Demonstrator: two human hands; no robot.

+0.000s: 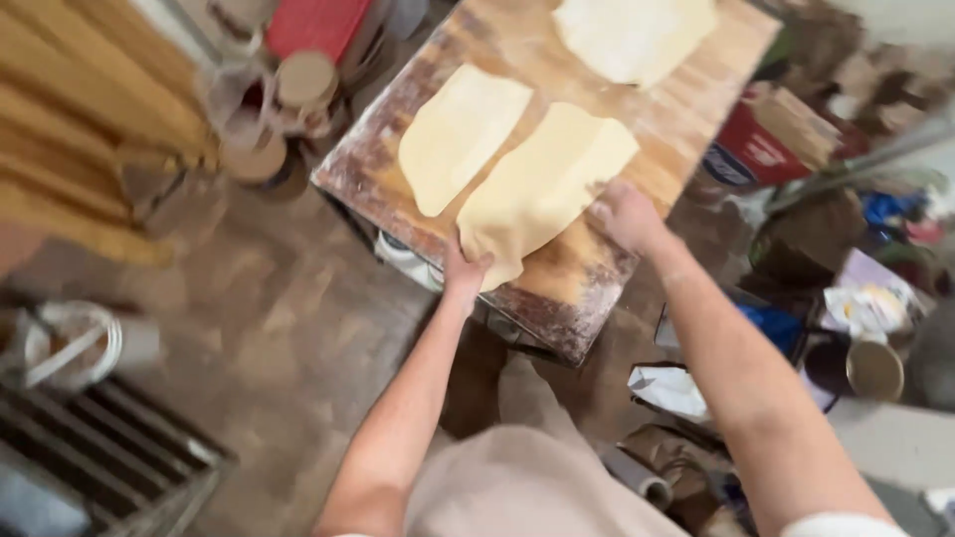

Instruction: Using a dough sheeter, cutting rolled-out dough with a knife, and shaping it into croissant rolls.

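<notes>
Three flat sheets of pale yellow dough lie on a floured wooden board [696, 139]. The nearest dough sheet [542, 184] hangs slightly over the board's near edge. My left hand [464, 270] grips its near lower corner. My right hand [625, 217] rests on its right edge, fingers curled onto the dough. A second dough sheet [458, 134] lies just to the left, apart from my hands. A third dough sheet [632, 35] lies at the far end of the board.
Jars and tins with round lids [303, 80] crowd left of the board. A metal rack [109, 457] and a white container [70, 343] sit at lower left. Boxes, bags and a tin [875, 368] clutter the floor at right.
</notes>
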